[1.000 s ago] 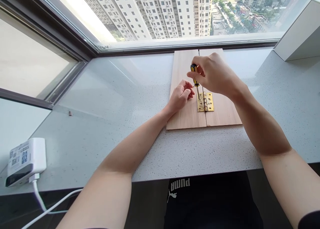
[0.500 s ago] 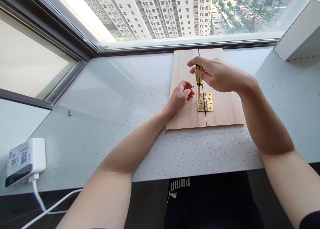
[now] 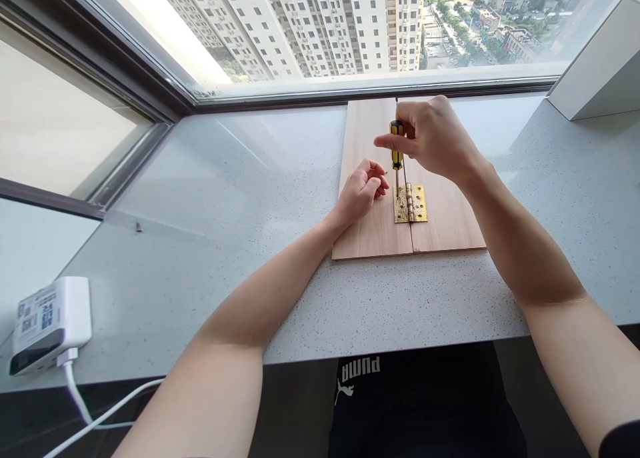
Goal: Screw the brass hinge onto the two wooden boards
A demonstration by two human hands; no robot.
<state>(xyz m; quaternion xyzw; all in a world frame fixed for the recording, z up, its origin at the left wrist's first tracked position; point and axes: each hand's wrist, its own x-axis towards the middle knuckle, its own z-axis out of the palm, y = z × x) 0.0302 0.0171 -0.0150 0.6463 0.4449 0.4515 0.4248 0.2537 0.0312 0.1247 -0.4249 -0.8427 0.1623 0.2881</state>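
My right hand (image 3: pixel 433 135) is closed round the yellow and black handle of a screwdriver (image 3: pixel 397 153), thumb stretched along it. The screwdriver stands upright, its tip on the left leaf of a brass-coloured hinge (image 3: pixel 401 206). This hinge lies unfolded across the seam between a left wooden board (image 3: pixel 367 235) and a right wooden board (image 3: pixel 447 225). My left hand (image 3: pixel 361 190) rests on the left board beside the hinge, fingers curled in. A tiny dark thing shows at its fingertips; what the fingers hold is mostly hidden.
The boards lie on a pale speckled windowsill (image 3: pixel 225 258), against the window frame (image 3: pixel 280 101). A small screw-like piece (image 3: pixel 139 227) lies at the left. Near the front left edge stands a white device (image 3: pixel 75 315) with a white cable (image 3: pixel 75 388). A white box (image 3: pixel 595 65) stands at the right.
My right hand has turned on the screwdriver's handle, the wrist rolling and the knuckles rising. The screwdriver's tip stays on the hinge. My left hand has not moved.
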